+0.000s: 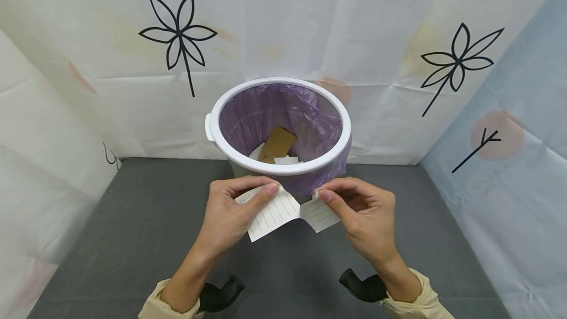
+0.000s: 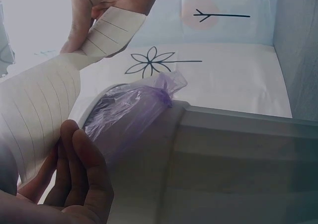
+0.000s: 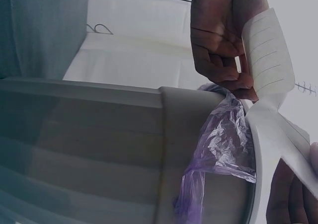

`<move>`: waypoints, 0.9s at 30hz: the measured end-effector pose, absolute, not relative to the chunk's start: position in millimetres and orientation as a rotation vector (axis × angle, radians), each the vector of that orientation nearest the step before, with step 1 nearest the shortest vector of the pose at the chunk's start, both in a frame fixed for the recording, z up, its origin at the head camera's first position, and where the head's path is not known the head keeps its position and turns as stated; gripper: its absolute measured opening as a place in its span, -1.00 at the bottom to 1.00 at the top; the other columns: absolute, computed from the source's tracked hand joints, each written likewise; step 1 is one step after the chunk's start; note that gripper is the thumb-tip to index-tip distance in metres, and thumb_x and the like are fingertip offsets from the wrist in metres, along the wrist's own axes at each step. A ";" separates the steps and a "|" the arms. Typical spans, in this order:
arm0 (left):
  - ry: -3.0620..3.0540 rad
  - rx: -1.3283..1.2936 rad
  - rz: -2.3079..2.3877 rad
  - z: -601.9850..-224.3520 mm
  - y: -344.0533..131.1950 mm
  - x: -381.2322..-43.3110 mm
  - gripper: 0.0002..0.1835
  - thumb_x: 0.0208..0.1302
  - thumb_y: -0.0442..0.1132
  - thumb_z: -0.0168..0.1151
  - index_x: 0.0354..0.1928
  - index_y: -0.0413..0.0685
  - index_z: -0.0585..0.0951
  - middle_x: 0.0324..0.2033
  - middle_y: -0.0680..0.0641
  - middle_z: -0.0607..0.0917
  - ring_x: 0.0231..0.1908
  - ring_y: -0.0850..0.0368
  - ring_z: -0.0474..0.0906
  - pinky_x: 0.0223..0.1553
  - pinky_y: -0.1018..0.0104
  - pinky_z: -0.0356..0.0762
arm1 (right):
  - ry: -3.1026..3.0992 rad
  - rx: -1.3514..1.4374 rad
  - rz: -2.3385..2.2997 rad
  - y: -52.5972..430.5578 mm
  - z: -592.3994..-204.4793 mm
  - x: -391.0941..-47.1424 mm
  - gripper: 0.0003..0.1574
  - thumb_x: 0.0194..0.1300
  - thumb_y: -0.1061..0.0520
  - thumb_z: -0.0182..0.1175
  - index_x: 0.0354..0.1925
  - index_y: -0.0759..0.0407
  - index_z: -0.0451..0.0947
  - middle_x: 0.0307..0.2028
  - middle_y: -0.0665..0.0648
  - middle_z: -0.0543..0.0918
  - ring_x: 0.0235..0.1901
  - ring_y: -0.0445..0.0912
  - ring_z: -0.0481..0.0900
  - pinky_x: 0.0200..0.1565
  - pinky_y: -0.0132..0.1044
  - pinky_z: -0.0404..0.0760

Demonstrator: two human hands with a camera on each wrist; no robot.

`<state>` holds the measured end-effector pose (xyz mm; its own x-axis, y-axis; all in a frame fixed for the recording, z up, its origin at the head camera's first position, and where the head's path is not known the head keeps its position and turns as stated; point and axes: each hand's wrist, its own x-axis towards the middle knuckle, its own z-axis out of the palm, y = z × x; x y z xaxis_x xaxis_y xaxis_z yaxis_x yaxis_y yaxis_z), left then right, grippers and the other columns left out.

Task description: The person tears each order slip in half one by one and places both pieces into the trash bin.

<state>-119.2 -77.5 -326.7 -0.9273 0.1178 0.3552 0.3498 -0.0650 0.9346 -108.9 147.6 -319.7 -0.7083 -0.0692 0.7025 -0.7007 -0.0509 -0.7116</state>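
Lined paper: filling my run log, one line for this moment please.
left hand pinches lined paper | right hand pinches it | before bin

My left hand [image 1: 230, 210] covers the near corner of the lined paper [image 1: 283, 210], whose printed marks by my thumb are too small to read, while my right hand [image 1: 361, 213] hides the sheet's far end. The bin [image 1: 279, 85] blocks its own base and the lower scraps under the brown card [image 1: 278, 143]. In my wrist views, the bin's wall runs off the picture's edge and my fingers [image 2: 82, 179] sit dark, cropped.
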 end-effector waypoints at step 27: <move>-2.016 -0.433 -2.088 -330.4 -86.1 -122.4 -0.91 0.27 -0.40 0.41 -0.22 -0.28 0.79 -0.38 -0.08 0.78 -0.52 0.18 0.61 -0.52 0.38 0.59 | -1.730 0.766 1.818 152.0 -316.9 -110.9 -0.85 0.15 0.60 0.30 -0.28 0.51 0.66 -0.36 0.25 0.76 -0.41 -0.06 0.75 -0.42 -0.40 0.66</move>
<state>-122.4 -86.1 -330.4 -0.9355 0.0541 0.3491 0.3470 -0.0446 0.9368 -110.9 152.0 -316.9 -0.7093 -0.0166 0.7047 -0.7030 -0.0564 -0.7089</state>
